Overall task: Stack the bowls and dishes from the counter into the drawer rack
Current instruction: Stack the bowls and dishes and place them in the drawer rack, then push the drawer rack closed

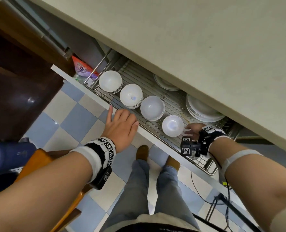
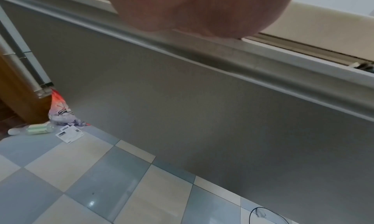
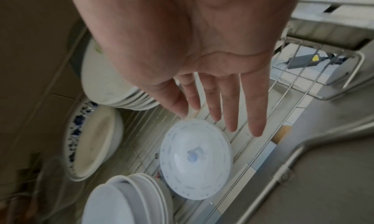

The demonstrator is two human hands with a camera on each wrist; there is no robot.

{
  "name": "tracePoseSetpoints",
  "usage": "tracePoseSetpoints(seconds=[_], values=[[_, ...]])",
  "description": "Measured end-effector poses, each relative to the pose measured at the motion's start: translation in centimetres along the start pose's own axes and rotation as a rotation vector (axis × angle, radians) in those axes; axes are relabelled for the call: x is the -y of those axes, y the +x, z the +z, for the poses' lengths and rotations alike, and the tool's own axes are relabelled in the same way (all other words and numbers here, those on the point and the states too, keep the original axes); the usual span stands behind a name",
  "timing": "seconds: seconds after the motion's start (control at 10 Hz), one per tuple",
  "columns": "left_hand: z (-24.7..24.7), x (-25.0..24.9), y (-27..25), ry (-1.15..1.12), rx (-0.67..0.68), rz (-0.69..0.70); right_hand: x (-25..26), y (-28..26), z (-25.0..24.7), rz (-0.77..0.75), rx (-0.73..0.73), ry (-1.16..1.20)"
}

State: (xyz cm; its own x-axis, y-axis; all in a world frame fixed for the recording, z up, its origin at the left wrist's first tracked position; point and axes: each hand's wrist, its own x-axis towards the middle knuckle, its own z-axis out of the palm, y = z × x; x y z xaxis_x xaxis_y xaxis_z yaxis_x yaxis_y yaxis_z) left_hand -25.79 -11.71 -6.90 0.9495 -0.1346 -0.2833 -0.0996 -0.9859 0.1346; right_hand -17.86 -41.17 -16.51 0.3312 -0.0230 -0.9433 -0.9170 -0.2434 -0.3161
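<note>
The wire drawer rack point(image 1: 135, 72) is pulled out under the counter. Along its front stand three stacks of white bowls point(image 1: 110, 81) point(image 1: 131, 96) point(image 1: 152, 107) and one small blue-patterned bowl point(image 1: 172, 125) point(image 3: 195, 158). White plates point(image 1: 202, 109) point(image 3: 113, 83) are stacked at the back, and a blue-rimmed dish point(image 3: 93, 139) lies further in. My right hand point(image 1: 188, 129) point(image 3: 218, 122) hovers just right of the small bowl, palm flat, fingers straight, holding nothing. My left hand point(image 1: 122, 121) point(image 2: 202, 8) lies on the white drawer front point(image 1: 92, 96) point(image 2: 182, 99), index finger straight, other fingers curled over its edge.
The pale countertop point(image 1: 189, 39) overhangs the rack's back half. A wooden chair point(image 1: 43, 158) and a blue object point(image 1: 8, 156) stand at my left. My feet point(image 1: 142, 153) are on the checkered floor by a black cable point(image 1: 206, 195). A snack bag point(image 1: 82, 67) sits left of the drawer.
</note>
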Motion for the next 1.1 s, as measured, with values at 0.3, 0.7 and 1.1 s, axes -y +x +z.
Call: tracePoseSetpoints(seconds=[0.3, 0.7, 1.1], values=[[-5.3, 5.8, 2.5, -0.057, 0.128, 0.157, 3.4, -13.6, 1.7, -0.053, -0.054, 0.273], [-7.8, 15.0, 5.9, -1.085, 0.582, -0.616, -3.9, -20.0, 11.0, 0.096, -0.253, 0.284], [-7.7, 14.4, 9.2, -1.478, 0.64, -0.559, -2.8, -17.6, 14.6, -0.18, -0.387, 0.972]])
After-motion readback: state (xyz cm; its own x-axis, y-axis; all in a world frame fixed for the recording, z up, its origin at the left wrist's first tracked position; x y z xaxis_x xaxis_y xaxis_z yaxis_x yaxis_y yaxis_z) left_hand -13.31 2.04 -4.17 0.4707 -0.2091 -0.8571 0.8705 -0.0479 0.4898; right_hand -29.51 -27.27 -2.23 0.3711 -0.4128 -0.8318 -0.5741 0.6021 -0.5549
